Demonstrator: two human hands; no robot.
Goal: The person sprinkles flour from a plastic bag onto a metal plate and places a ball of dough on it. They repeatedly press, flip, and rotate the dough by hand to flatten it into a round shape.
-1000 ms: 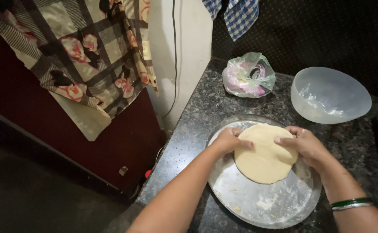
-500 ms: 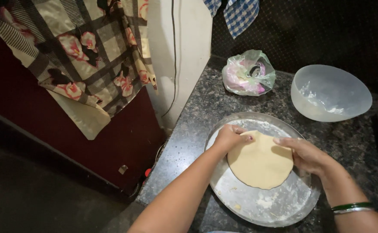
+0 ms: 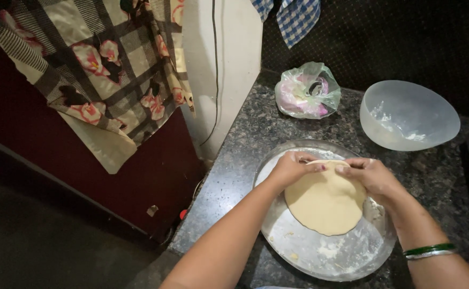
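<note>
A flat round disc of pale dough (image 3: 325, 206) is held over a round steel plate (image 3: 299, 251) dusted with flour. My left hand (image 3: 290, 168) pinches the disc's upper left edge. My right hand (image 3: 373, 179) grips its upper right edge, fingertips nearly meeting the left ones. A green and silver bangle sits on my right wrist. The plate rests on a dark speckled stone counter (image 3: 245, 144).
A translucent plastic bowl (image 3: 408, 115) with flour traces stands at the back right. A knotted plastic bag (image 3: 307, 91) lies behind the plate. A checked floral cloth (image 3: 100, 69) hangs at left, and a blue checked cloth (image 3: 293, 16) hangs above. The counter's edge drops off at left.
Both hands have shifted along the dough's rim toward its top, coming closer together. The disc has turned and moved slightly right over the plate.
</note>
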